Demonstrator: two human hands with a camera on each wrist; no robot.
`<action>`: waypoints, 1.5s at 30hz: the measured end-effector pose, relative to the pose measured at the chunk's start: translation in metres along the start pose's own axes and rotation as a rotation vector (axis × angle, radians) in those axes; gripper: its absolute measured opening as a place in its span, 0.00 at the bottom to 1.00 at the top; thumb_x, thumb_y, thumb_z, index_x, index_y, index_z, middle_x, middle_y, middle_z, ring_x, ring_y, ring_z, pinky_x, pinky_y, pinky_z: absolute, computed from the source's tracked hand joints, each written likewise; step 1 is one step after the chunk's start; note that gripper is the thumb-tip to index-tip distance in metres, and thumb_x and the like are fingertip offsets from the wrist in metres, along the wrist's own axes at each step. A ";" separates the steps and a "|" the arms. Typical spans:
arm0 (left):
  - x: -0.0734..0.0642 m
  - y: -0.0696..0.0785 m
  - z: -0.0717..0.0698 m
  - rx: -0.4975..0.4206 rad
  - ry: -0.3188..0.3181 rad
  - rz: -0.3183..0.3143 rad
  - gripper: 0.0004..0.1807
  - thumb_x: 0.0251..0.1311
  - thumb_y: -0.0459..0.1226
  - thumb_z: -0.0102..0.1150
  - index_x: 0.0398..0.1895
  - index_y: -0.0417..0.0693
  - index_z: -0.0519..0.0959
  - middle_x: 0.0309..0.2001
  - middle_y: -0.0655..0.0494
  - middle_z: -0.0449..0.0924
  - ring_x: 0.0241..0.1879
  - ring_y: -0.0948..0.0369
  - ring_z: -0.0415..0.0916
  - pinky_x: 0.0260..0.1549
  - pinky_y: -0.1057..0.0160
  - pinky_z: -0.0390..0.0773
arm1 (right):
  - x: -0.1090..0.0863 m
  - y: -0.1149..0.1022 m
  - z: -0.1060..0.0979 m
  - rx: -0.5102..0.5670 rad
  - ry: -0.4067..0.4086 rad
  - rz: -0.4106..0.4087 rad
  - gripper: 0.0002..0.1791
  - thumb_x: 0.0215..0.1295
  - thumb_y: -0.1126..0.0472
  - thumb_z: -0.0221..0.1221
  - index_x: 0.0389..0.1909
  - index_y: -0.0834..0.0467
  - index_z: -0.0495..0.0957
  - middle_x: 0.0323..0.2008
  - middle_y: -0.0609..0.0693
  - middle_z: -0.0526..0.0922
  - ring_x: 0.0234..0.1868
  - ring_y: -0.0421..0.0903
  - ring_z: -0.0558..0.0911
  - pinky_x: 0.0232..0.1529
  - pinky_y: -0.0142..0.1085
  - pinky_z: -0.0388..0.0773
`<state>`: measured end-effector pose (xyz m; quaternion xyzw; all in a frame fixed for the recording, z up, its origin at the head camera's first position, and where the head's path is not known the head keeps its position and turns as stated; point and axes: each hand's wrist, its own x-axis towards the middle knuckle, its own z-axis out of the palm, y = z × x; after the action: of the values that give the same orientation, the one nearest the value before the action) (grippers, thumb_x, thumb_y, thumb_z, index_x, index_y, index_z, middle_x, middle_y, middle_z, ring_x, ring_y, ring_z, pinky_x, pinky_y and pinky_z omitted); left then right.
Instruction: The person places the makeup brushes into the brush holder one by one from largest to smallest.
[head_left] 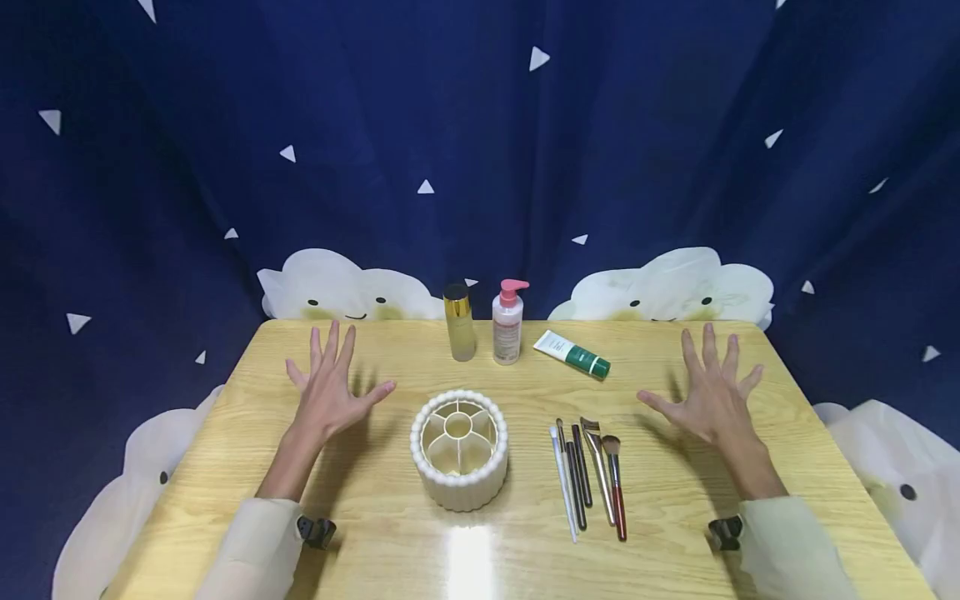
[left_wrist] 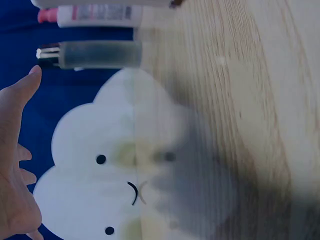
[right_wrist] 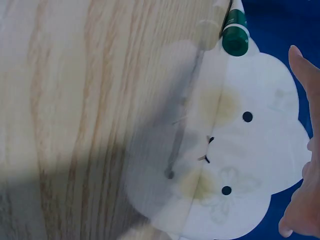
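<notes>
My left hand [head_left: 327, 398] is held over the table's left side, fingers spread and holding nothing. Over the right side, my right hand [head_left: 711, 400] has its fingers spread too, with nothing in it. A white round divided organizer [head_left: 461, 493] stands between them, nearer the left hand; its compartments look bare. Several makeup brushes [head_left: 597, 471] lie side by side between the organizer and my right hand. In the left wrist view, the left thumb [left_wrist: 31, 82] shows near a gold-collared bottle [left_wrist: 100, 54]. The right wrist view shows the right hand [right_wrist: 306, 165] at the edge.
At the back of the wooden table [head_left: 375, 550] stand a gold-collared bottle [head_left: 461, 329] and a pink pump bottle [head_left: 507, 327]. A green and white tube [head_left: 573, 354] lies beside them. Behind hangs a dark blue curtain [head_left: 480, 125] with white clouds and triangles.
</notes>
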<state>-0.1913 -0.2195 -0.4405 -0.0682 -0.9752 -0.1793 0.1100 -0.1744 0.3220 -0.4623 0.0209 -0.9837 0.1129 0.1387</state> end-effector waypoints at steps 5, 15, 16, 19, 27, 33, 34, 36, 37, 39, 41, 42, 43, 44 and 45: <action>-0.012 0.011 -0.003 -0.062 -0.012 0.049 0.59 0.46 0.66 0.58 0.76 0.54 0.43 0.77 0.52 0.32 0.75 0.47 0.22 0.58 0.20 0.31 | -0.010 -0.008 -0.006 0.012 -0.011 -0.005 0.66 0.44 0.27 0.61 0.76 0.53 0.38 0.75 0.58 0.28 0.73 0.70 0.33 0.53 0.83 0.34; -0.032 0.034 -0.006 -0.373 -0.107 0.134 0.57 0.48 0.54 0.65 0.76 0.58 0.42 0.77 0.51 0.37 0.76 0.46 0.34 0.64 0.27 0.46 | -0.024 -0.029 -0.017 0.230 -0.168 0.056 0.61 0.52 0.33 0.61 0.74 0.62 0.40 0.74 0.67 0.36 0.71 0.74 0.46 0.60 0.76 0.47; -0.034 0.035 -0.006 -0.390 -0.119 0.148 0.57 0.48 0.53 0.66 0.76 0.59 0.41 0.77 0.51 0.37 0.75 0.45 0.36 0.64 0.27 0.48 | -0.025 -0.032 -0.017 0.246 -0.190 0.060 0.61 0.52 0.33 0.61 0.74 0.62 0.40 0.74 0.68 0.37 0.70 0.74 0.47 0.61 0.75 0.49; -0.041 0.041 -0.006 -0.434 -0.149 0.193 0.58 0.47 0.52 0.66 0.76 0.59 0.40 0.77 0.51 0.37 0.74 0.42 0.42 0.64 0.29 0.51 | -0.027 -0.040 -0.016 0.277 -0.241 0.079 0.60 0.54 0.34 0.60 0.74 0.64 0.40 0.72 0.71 0.43 0.69 0.74 0.51 0.63 0.71 0.53; -0.051 0.052 0.009 -0.499 -0.218 0.306 0.66 0.36 0.70 0.64 0.76 0.57 0.42 0.75 0.44 0.45 0.72 0.40 0.47 0.62 0.29 0.56 | -0.046 -0.053 -0.006 0.351 -0.293 0.159 0.51 0.56 0.36 0.61 0.68 0.68 0.56 0.60 0.70 0.69 0.57 0.67 0.73 0.50 0.60 0.75; -0.054 0.060 0.014 -0.535 -0.262 0.325 0.70 0.30 0.71 0.67 0.76 0.56 0.43 0.74 0.42 0.49 0.71 0.40 0.50 0.63 0.31 0.57 | -0.050 -0.060 0.007 0.428 -0.286 0.155 0.43 0.55 0.39 0.63 0.61 0.67 0.67 0.51 0.66 0.79 0.51 0.61 0.79 0.48 0.54 0.79; -0.054 0.061 0.015 -0.535 -0.268 0.322 0.70 0.29 0.68 0.70 0.76 0.57 0.43 0.74 0.42 0.50 0.71 0.40 0.50 0.63 0.31 0.57 | -0.050 -0.062 0.009 0.436 -0.287 0.156 0.42 0.55 0.40 0.64 0.60 0.67 0.68 0.50 0.65 0.80 0.50 0.61 0.79 0.48 0.53 0.79; -0.055 0.063 0.017 -0.537 -0.282 0.314 0.70 0.27 0.62 0.75 0.76 0.59 0.43 0.74 0.42 0.50 0.71 0.40 0.52 0.63 0.31 0.58 | -0.049 -0.065 0.014 0.447 -0.292 0.165 0.39 0.55 0.41 0.64 0.58 0.67 0.70 0.49 0.63 0.81 0.50 0.59 0.79 0.49 0.53 0.79; -0.056 0.063 0.017 -0.540 -0.291 0.307 0.71 0.26 0.59 0.76 0.76 0.60 0.43 0.74 0.43 0.50 0.71 0.41 0.52 0.63 0.32 0.58 | -0.048 -0.066 0.016 0.451 -0.296 0.172 0.38 0.55 0.42 0.65 0.57 0.66 0.71 0.49 0.63 0.81 0.50 0.59 0.79 0.50 0.53 0.78; -0.057 0.064 0.020 -0.545 -0.307 0.297 0.72 0.24 0.55 0.79 0.76 0.63 0.42 0.74 0.44 0.51 0.71 0.41 0.53 0.63 0.32 0.58 | -0.047 -0.069 0.020 0.458 -0.296 0.183 0.36 0.55 0.43 0.65 0.55 0.66 0.72 0.48 0.63 0.81 0.49 0.59 0.80 0.51 0.53 0.78; -0.058 0.065 0.022 -0.554 -0.317 0.290 0.73 0.22 0.53 0.80 0.76 0.64 0.42 0.74 0.44 0.51 0.70 0.42 0.53 0.63 0.33 0.59 | -0.046 -0.072 0.024 0.461 -0.296 0.191 0.34 0.55 0.44 0.66 0.54 0.66 0.73 0.47 0.62 0.82 0.48 0.58 0.80 0.51 0.52 0.78; -0.059 0.066 0.023 -0.562 -0.321 0.286 0.73 0.21 0.53 0.80 0.76 0.64 0.43 0.74 0.45 0.51 0.70 0.42 0.54 0.63 0.33 0.59 | -0.046 -0.074 0.026 0.463 -0.297 0.193 0.34 0.55 0.45 0.66 0.53 0.66 0.73 0.46 0.62 0.82 0.48 0.58 0.80 0.50 0.52 0.78; -0.060 0.067 0.024 -0.566 -0.322 0.281 0.73 0.21 0.53 0.80 0.76 0.63 0.43 0.74 0.45 0.52 0.70 0.42 0.54 0.63 0.34 0.60 | -0.045 -0.075 0.027 0.463 -0.297 0.192 0.33 0.54 0.46 0.66 0.52 0.66 0.74 0.45 0.61 0.83 0.46 0.57 0.80 0.49 0.51 0.78; -0.060 0.067 0.025 -0.571 -0.322 0.276 0.73 0.21 0.53 0.81 0.76 0.62 0.44 0.74 0.46 0.52 0.70 0.42 0.55 0.63 0.34 0.60 | -0.044 -0.076 0.029 0.467 -0.295 0.193 0.32 0.54 0.47 0.67 0.51 0.66 0.74 0.43 0.60 0.83 0.45 0.56 0.80 0.48 0.50 0.79; -0.061 0.067 0.026 -0.574 -0.321 0.271 0.73 0.21 0.53 0.81 0.76 0.61 0.44 0.73 0.46 0.53 0.70 0.43 0.55 0.63 0.34 0.60 | -0.044 -0.077 0.031 0.469 -0.295 0.194 0.31 0.53 0.47 0.68 0.50 0.66 0.75 0.42 0.59 0.84 0.44 0.55 0.80 0.47 0.49 0.79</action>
<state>-0.1255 -0.1534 -0.4559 -0.2523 -0.8721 -0.4167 -0.0456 -0.1352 0.2403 -0.4867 -0.0258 -0.9377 0.3456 -0.0259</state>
